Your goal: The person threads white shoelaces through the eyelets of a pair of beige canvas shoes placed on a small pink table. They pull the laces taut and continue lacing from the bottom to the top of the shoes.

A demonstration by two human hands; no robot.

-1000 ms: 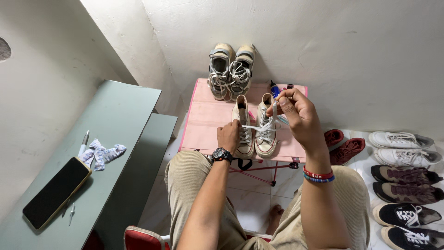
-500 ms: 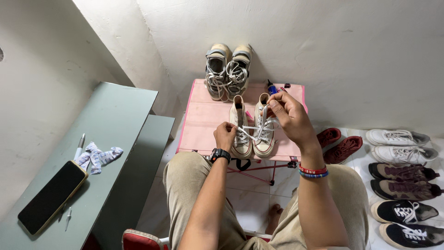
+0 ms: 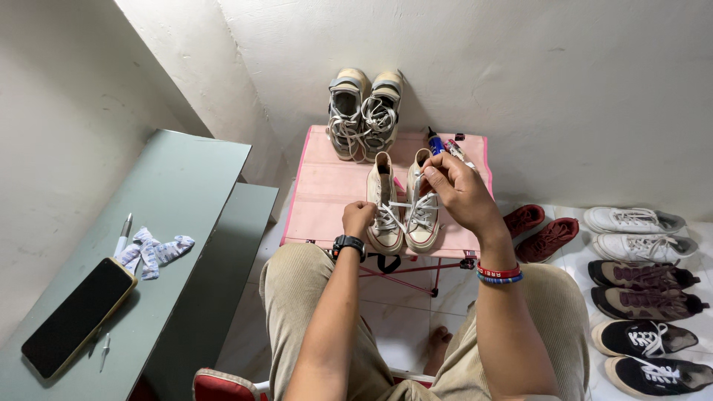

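On pink fabric table [image 3: 327,193], cream canvas high-tops [image 3: 403,200].

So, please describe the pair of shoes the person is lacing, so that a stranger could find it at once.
Start at the small pink folding table against the white wall. Near its front edge stands a pair of cream high-top sneakers, between the left hand and the right hand. Unlike the bulkier grey pair behind, these are slim, with a white lace stretched across them.

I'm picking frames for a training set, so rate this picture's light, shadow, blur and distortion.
Head view: soft, even light, no glare; faint shadows under the pink table and behind the grey sneakers. Sharp throughout: the laces at the cream high-tops read clearly between the left hand and right hand. Wide-angle stretch shows at the edges, on the phone and the forearms.
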